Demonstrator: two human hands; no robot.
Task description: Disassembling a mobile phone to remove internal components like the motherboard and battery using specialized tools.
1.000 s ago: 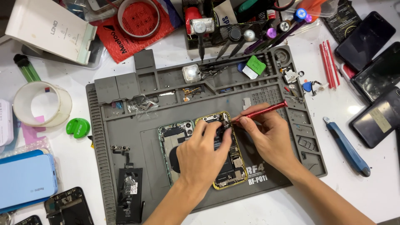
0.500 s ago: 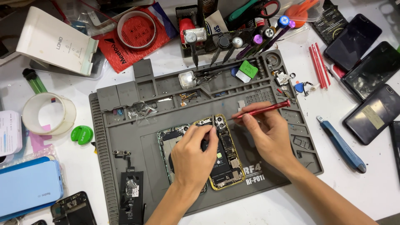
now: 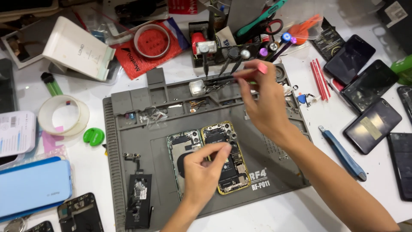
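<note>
An opened phone lies on a grey repair mat as two halves: a green-rimmed back shell and a gold-rimmed body with circuit board. My left hand rests over both halves, thumb and fingertips pinched together; nothing shows between them. My right hand is raised over the mat's upper compartments and grips a thin red-handled tool, whose dark tip points left toward a small white cube.
A tool holder with several screwdrivers stands behind the mat. Several dark phones lie at right, beside red sticks and a blue knife. At left are a tape roll, a green disc and a blue case.
My right hand has lifted the red tool off the phone and carried it up to the mat's top compartments. My left hand has slid down and drawn its fingers into a pinch.
</note>
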